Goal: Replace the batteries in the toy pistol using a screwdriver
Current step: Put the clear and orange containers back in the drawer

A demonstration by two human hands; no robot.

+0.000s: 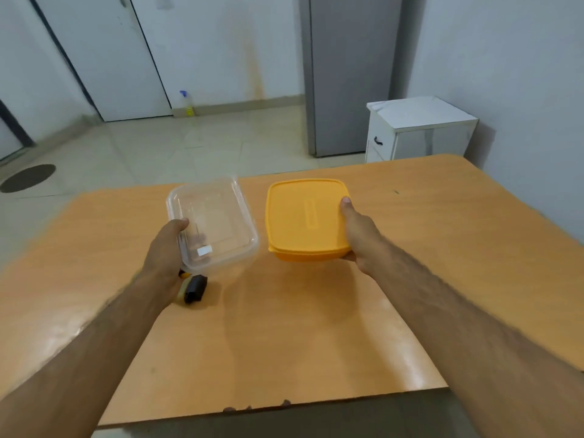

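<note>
Head view: left hand (164,251) grips a clear plastic box (215,222); right hand (357,232) holds a smooth yellow lidded box (303,216).

A black-and-yellow object, possibly the toy pistol (194,289), lies on the table, partly hidden.

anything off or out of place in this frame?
Nothing spilled or damaged. The clear plastic container in the left hand is tilted, not flat on the orange wooden table. A black-and-yellow object lies half hidden under that wrist. The right hand grips the yellow lidded box.
</note>
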